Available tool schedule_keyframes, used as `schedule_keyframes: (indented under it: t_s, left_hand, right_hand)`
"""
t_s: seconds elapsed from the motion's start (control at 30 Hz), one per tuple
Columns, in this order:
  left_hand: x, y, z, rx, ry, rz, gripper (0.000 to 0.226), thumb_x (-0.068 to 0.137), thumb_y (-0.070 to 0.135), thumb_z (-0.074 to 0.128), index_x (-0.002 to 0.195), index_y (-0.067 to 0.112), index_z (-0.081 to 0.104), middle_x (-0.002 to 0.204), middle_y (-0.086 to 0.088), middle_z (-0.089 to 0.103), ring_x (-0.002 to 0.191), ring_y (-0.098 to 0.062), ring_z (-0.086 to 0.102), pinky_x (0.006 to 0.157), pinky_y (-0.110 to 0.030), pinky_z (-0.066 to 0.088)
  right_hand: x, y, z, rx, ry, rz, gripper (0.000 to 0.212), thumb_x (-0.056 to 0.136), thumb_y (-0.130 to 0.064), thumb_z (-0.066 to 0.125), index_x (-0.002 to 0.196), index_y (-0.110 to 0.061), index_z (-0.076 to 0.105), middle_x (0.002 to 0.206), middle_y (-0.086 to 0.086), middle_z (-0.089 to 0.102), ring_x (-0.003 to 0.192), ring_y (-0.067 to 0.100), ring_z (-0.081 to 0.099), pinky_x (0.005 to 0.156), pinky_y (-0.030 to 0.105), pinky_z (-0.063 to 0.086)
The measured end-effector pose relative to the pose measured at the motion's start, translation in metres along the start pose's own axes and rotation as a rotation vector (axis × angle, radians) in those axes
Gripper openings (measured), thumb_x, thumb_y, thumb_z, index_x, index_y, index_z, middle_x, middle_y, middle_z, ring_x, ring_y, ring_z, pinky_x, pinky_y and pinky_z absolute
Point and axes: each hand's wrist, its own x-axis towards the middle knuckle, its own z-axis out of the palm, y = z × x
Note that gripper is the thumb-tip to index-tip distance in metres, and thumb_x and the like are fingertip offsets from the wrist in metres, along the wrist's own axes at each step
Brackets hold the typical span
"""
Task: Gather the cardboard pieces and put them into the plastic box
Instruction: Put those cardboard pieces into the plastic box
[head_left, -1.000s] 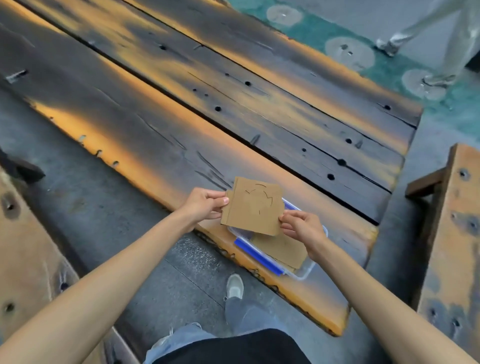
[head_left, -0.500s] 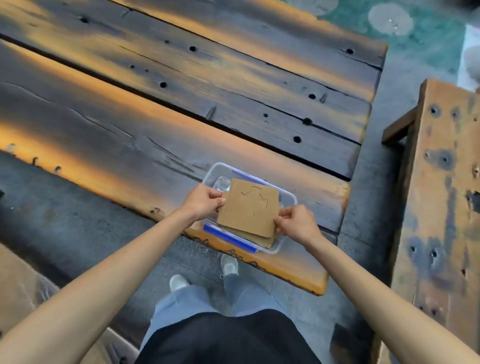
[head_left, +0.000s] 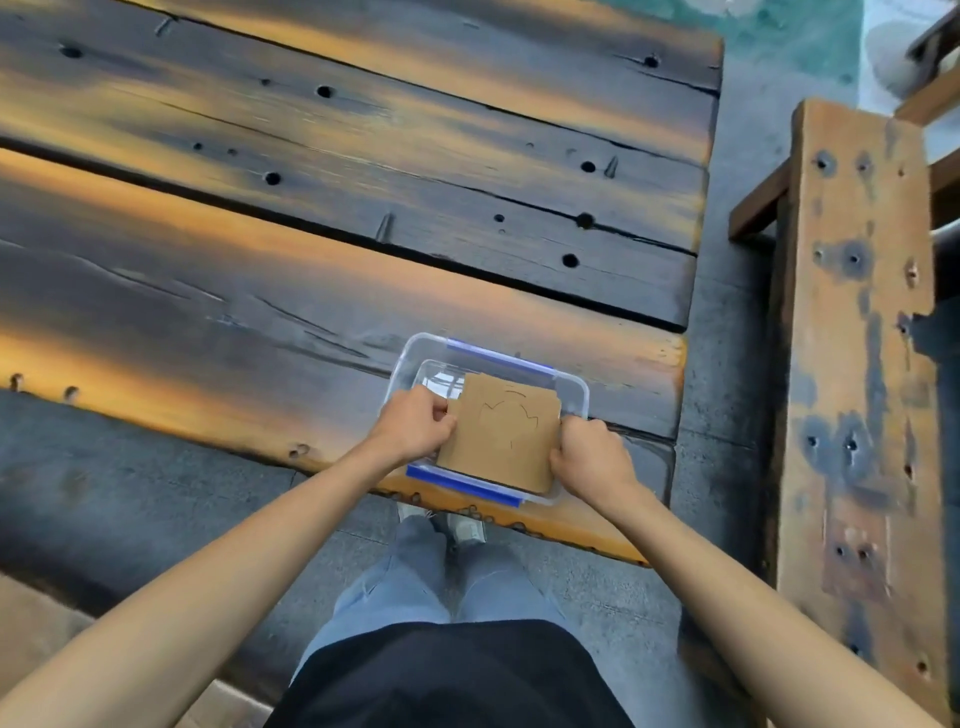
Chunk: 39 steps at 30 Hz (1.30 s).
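A clear plastic box (head_left: 423, 353) with blue clips stands at the near right corner of the dark wooden table (head_left: 311, 218). A stack of brown cardboard pieces (head_left: 504, 431), the top one marked with curved cut lines, lies inside the box and fills most of it. My left hand (head_left: 415, 426) grips the stack's left edge. Its right edge is held by my right hand (head_left: 589, 452). Both hands reach down into the box. How many pieces lie under the top one is hidden.
A worn wooden bench (head_left: 857, 364) runs along the right, across a narrow gap of grey floor (head_left: 727, 364). My legs and shoes (head_left: 457, 525) stand just below the table's near edge. Another wooden surface (head_left: 31, 634) shows at the bottom left.
Both hands have lowered the cardboard stack from above the box down into it. The view has tilted down and moved closer to the box.
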Motion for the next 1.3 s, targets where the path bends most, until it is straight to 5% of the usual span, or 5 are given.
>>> schedule_keyframes:
  t_s: [0.2, 0.37, 0.57, 0.9, 1.3]
  left_hand:
    - [0.010, -0.001, -0.010, 0.128, -0.078, 0.000, 0.054, 0.088, 0.051, 0.060, 0.128, 0.016, 0.070, 0.129, -0.004, 0.072, 0.120, -0.027, 0.065, 0.101, -0.045, 0.054]
    - [0.023, 0.002, -0.010, 0.186, -0.148, 0.059, 0.085, 0.078, 0.071, 0.058, 0.146, 0.020, 0.052, 0.149, -0.006, 0.052, 0.133, -0.028, 0.055, 0.105, -0.047, 0.050]
    - [0.039, 0.007, -0.009, 0.172, -0.299, 0.094, 0.083, 0.060, 0.081, 0.059, 0.115, 0.019, 0.065, 0.116, -0.006, 0.067, 0.102, -0.028, 0.066, 0.086, -0.041, 0.056]
    - [0.062, 0.001, -0.004, 0.066, -0.419, 0.186, 0.041, 0.068, 0.055, 0.080, 0.080, 0.017, 0.069, 0.076, 0.004, 0.064, 0.073, -0.016, 0.063, 0.060, -0.031, 0.049]
    - [0.067, -0.003, -0.001, 0.212, -0.521, 0.246, 0.069, 0.073, 0.065, 0.079, 0.109, 0.008, 0.063, 0.139, -0.003, 0.024, 0.132, -0.020, 0.039, 0.108, -0.027, 0.037]
  right_hand:
    - [-0.003, -0.017, -0.018, -0.115, 0.096, -0.004, 0.022, 0.097, -0.025, 0.052, 0.097, -0.005, 0.060, 0.094, 0.018, 0.064, 0.096, 0.044, 0.064, 0.067, 0.038, 0.040]
    - [0.012, -0.034, -0.034, -0.007, 0.131, -0.225, 0.055, 0.095, -0.040, 0.061, 0.140, -0.010, 0.053, 0.132, 0.013, 0.061, 0.124, 0.034, 0.056, 0.095, 0.041, 0.049]
    - [0.047, -0.052, -0.033, -0.071, -0.163, -0.282, 0.057, 0.096, -0.046, 0.054, 0.139, -0.009, 0.050, 0.140, 0.014, 0.055, 0.125, 0.032, 0.055, 0.101, 0.046, 0.049]
    - [0.075, -0.059, -0.022, -0.091, -0.262, -0.196, 0.082, 0.085, -0.086, 0.024, 0.083, -0.015, 0.066, 0.081, 0.002, 0.063, 0.079, 0.024, 0.060, 0.072, 0.040, 0.048]
    - [0.091, -0.041, -0.019, 0.009, -0.468, -0.390, 0.068, 0.083, -0.079, 0.053, 0.119, -0.021, 0.057, 0.082, -0.010, 0.056, 0.086, 0.021, 0.058, 0.069, 0.035, 0.041]
